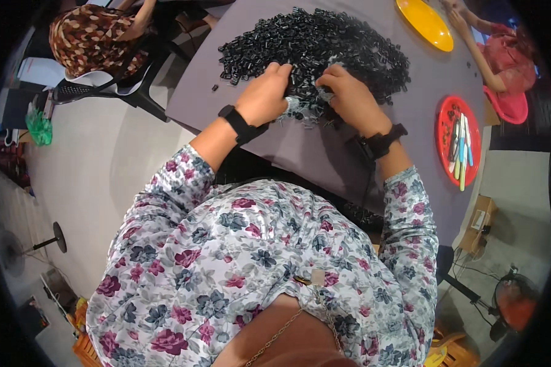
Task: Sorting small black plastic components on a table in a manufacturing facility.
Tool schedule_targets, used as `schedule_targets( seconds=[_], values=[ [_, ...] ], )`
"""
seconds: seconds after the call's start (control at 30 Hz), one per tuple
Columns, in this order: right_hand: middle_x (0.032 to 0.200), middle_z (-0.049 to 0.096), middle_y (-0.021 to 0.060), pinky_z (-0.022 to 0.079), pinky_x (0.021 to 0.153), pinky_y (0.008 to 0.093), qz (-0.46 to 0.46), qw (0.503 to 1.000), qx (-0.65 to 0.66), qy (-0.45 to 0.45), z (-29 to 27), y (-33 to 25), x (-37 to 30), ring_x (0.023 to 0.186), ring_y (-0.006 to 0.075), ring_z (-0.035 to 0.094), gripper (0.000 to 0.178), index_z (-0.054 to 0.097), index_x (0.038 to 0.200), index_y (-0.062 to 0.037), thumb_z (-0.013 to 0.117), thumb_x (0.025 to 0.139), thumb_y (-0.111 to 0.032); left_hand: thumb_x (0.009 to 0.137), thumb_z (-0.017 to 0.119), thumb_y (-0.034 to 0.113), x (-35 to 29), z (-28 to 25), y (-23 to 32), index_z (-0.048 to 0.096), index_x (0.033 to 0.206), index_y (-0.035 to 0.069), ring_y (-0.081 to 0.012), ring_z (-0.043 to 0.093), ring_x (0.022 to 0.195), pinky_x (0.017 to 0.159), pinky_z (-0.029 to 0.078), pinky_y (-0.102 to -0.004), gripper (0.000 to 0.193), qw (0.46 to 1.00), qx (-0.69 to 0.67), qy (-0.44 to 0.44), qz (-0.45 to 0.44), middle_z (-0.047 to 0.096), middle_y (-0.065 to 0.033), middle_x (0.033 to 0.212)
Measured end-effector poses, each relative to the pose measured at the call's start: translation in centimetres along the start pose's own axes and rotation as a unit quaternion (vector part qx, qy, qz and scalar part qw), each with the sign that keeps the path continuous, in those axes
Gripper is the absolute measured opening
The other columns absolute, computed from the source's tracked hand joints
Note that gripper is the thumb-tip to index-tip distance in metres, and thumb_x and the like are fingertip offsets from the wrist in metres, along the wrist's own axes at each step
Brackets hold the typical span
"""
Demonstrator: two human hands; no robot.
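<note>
A broad heap of small black plastic pieces (324,37) is spread over the table in front of me. At its near edge, my left hand (264,95) has its fingers curled down, with a pale, shiny bit (292,104) showing beside them. My right hand (354,101) is closed in a pinch a short way to the right. Greyish, see-through material (326,94) shows at its fingertips. What either hand holds is too small and partly hidden to name. Between the hands lie several clear slivers (306,116) mixed with black pieces.
A red tray (442,144) with several knife-like tools (462,150) stands at the right of the grey table (275,144). A yellow tray (425,24) lies at the far right. People sit at the far left (95,40) and far right (508,61). A black chair (147,85) stands left.
</note>
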State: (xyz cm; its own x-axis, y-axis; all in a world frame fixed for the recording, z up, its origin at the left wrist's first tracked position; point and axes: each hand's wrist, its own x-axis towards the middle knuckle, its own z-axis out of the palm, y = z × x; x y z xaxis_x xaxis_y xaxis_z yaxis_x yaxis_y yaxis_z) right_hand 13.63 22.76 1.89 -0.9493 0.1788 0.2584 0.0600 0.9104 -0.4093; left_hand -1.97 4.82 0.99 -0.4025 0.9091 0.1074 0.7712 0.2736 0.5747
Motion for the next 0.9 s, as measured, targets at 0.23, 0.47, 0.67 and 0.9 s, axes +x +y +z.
schedule_targets(
  seconds=[0.23, 0.47, 0.67, 0.9],
  values=[
    [0.115, 0.065, 0.0091, 0.055, 0.088, 0.0425, 0.020, 0.996, 0.060, 0.069, -3.0, -1.3, -2.2, 0.104, 0.0344, 0.067, 0.040, 0.068, 0.115, -0.0055, 0.063, 0.079, 0.010, 0.085, 0.072, 0.006, -2.5, -1.9, -0.6, 0.051, 0.146, 0.003, -0.0306, 0.063, 0.101, 0.087, 0.052, -0.0377, 0.065, 0.998, -0.044, 0.030, 0.042, 0.057, -0.0160, 0.124],
    [0.097, 0.066, 0.0128, 0.053, 0.078, 0.0426, 0.074, 0.990, 0.112, -0.031, -2.1, -2.7, -6.0, 0.090, 0.0339, 0.067, 0.037, 0.067, 0.111, -0.0045, 0.062, 0.077, 0.009, 0.080, 0.065, -0.001, -7.2, -3.2, -2.9, 0.061, 0.122, 0.000, -0.0344, 0.062, 0.085, 0.077, 0.051, -0.0420, 0.043, 0.996, -0.062, 0.054, -0.039, 0.059, -0.0160, 0.111],
    [0.096, 0.065, 0.0155, 0.053, 0.079, 0.0460, 0.037, 0.988, 0.116, -0.094, 1.2, -3.8, -5.3, 0.091, 0.0399, 0.066, 0.027, 0.068, 0.105, -0.0054, 0.062, 0.080, 0.003, 0.079, 0.065, -0.005, -7.3, -0.5, -4.2, 0.063, 0.107, -0.001, -0.0340, 0.065, 0.087, 0.077, 0.052, -0.0412, 0.028, 0.993, -0.108, 0.039, -0.004, 0.065, -0.0176, 0.097],
    [0.092, 0.061, 0.0121, 0.052, 0.073, 0.0404, 0.042, 0.987, 0.136, -0.073, -0.2, -4.0, -5.8, 0.084, 0.0337, 0.064, 0.027, 0.065, 0.104, -0.0058, 0.066, 0.080, 0.007, 0.082, 0.064, -0.010, -8.8, -2.7, -3.7, 0.064, 0.109, 0.000, -0.0266, 0.067, 0.087, 0.078, 0.053, -0.0355, 0.029, 0.984, -0.154, 0.080, -0.039, 0.066, -0.0141, 0.097]
  ],
)
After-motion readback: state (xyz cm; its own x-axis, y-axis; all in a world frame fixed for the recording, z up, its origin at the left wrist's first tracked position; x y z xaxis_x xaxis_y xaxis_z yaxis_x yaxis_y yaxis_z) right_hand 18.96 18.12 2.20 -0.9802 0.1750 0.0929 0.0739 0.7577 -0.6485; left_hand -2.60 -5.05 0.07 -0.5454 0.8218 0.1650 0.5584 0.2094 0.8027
